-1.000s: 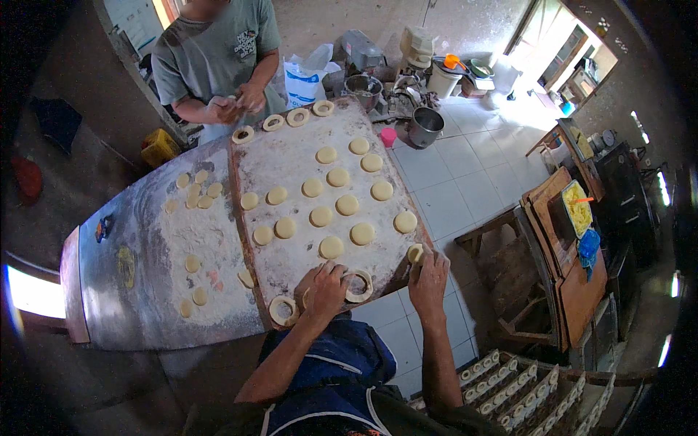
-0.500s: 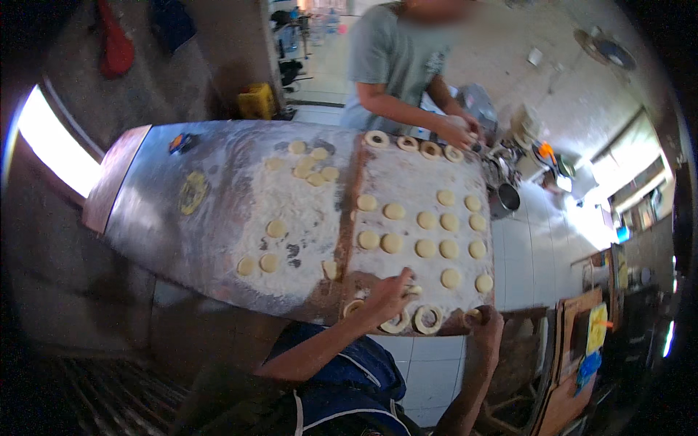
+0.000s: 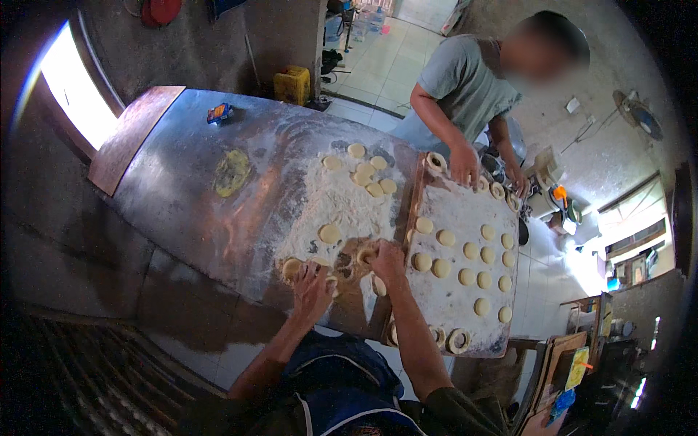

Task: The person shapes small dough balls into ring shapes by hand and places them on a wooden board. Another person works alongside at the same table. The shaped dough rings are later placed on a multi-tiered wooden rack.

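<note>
At the near edge of a floured metal table [image 3: 174, 160], my left hand [image 3: 313, 292] reaches over pale dough rounds. Its fingertips close on one dough round [image 3: 332, 282], partly hidden by the thumb side. Another dough round [image 3: 291, 269] lies just left of the fingers, and a third dough round [image 3: 329, 233] sits beyond them. My right hand [image 3: 388, 263] is closed beside the board, with a small ring-like piece [image 3: 365, 256] at its fingertips, too blurred to identify. An elongated dough piece [image 3: 379, 285] lies below that hand. Rows of dough rounds [image 3: 466, 276] cover the floured board [image 3: 454, 207].
Dough rings [image 3: 459, 340] lie along the board's near and far edges. Across the board, a co-worker [image 3: 465, 80] reaches toward the far rings. A small blue box [image 3: 219, 113] and a yellow dough smear [image 3: 233, 173] are on the table. A yellow container [image 3: 292, 84] stands behind.
Both hands have moved left from the board to the floured table; the view has shifted too. The co-worker's hands have come down to the board's far edge.
</note>
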The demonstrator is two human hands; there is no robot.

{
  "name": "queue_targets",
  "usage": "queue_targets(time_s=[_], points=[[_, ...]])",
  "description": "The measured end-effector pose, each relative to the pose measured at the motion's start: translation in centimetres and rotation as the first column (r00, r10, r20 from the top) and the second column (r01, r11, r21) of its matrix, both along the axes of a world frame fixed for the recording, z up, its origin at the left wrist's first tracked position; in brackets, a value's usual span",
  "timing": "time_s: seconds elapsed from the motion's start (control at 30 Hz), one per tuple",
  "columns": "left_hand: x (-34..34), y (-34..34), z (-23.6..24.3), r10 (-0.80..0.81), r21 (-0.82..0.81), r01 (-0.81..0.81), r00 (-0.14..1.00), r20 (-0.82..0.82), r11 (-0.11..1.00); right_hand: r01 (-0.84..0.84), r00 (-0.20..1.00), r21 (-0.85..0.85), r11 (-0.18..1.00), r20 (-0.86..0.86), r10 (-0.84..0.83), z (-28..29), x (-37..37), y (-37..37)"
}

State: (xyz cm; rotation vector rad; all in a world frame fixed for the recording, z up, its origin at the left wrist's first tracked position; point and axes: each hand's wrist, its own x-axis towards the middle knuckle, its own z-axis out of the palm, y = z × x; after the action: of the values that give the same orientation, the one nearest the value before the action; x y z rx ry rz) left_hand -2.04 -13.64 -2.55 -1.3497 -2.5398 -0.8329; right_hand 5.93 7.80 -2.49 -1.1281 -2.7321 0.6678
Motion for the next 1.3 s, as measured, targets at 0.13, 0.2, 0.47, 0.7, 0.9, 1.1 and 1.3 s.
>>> queue_targets(time_s=[0.13, 0.2, 0.47, 0.7, 0.9, 1.1, 1.3], points=[[-1.1, 2.2, 0.3, -0.105, 0.181, 0.003, 0.825, 0.556, 0.984, -0.177, 0.943, -0.213, 0.961, -0.315, 0.104, 1.7, 1.0, -0.7], [-1.4, 3.3, 0.1, -0.222, 0.362, 0.002, 0.791, 0.57, 0.932, -0.088, 0.919, -0.442, 0.892, -0.382, -0.099, 2.8, 1.3, -2.5], [-1.1, 4.7, 1.0, -0.266, 0.308, -0.006, 0.493, 0.828, 0.951, 0.02, 0.801, -0.541, 0.841, -0.495, -0.337, 5.2, 2.0, -7.5], [-0.6, 4.5, 2.8, -0.587, 0.591, -0.055, -0.222, 0.778, 0.804, -0.332, 0.651, -0.908, 0.257, -0.418, -0.634, 8.0, 5.1, -6.9], [2.1, 7.3, 3.1, -0.73, 0.667, -0.371, -0.556, 0.397, 0.646, 0.25, 0.651, -0.81, 0.53, -0.265, -0.712, 4.8, 6.6, -7.0], [8.6, 11.0, 4.0, -0.602, 0.591, 0.116, 0.163, 0.781, 0.798, 0.138, 0.987, -0.231, 0.963, -0.048, -0.153, 5.4, 11.3, -4.3], [14.1, 15.7, 2.7, -0.473, 0.472, 0.053, 0.185, 0.861, 0.88, 0.337, 0.438, -0.624, 0.704, -0.558, -0.705, 6.0, 17.2, -3.5]])
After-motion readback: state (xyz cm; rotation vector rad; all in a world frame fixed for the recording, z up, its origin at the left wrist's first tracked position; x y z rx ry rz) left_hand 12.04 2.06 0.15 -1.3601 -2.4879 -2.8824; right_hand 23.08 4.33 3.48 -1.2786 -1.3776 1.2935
